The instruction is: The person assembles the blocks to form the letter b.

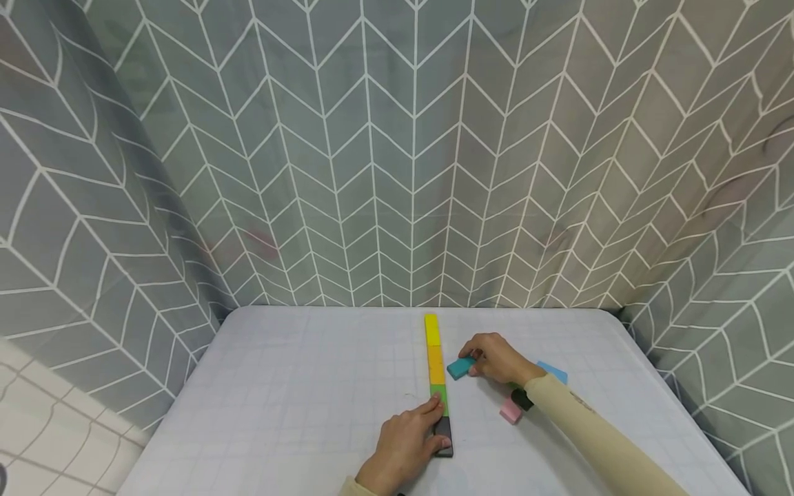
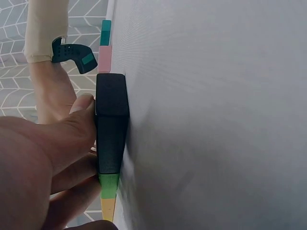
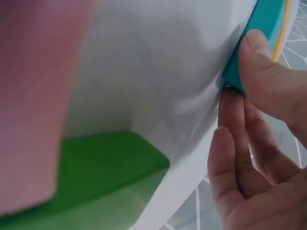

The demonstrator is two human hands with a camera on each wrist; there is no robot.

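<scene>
A straight row of flat blocks runs away from me on the white table: a black block (image 1: pixel 444 427), a green block (image 1: pixel 440 391), an orange block (image 1: pixel 436 365) and a yellow block (image 1: pixel 432 329) at the far end. My left hand (image 1: pixel 404 441) rests over the near part, thumb on the black block and fingertips by the green one. Just right of the row, my right hand (image 1: pixel 496 359) pinches a teal block (image 1: pixel 460 368) between thumb and fingers. In the right wrist view, that teal block (image 3: pixel 252 45) is low at the table surface, the thumb on its upper face.
Right of the row lie a pink block (image 1: pixel 511 411) and a light blue block (image 1: pixel 553 373), the latter partly behind the right forearm. Another green block (image 3: pixel 110 167) shows in the right wrist view. Patterned curtains (image 1: pixel 397 172) stand around the table (image 1: pixel 298 386).
</scene>
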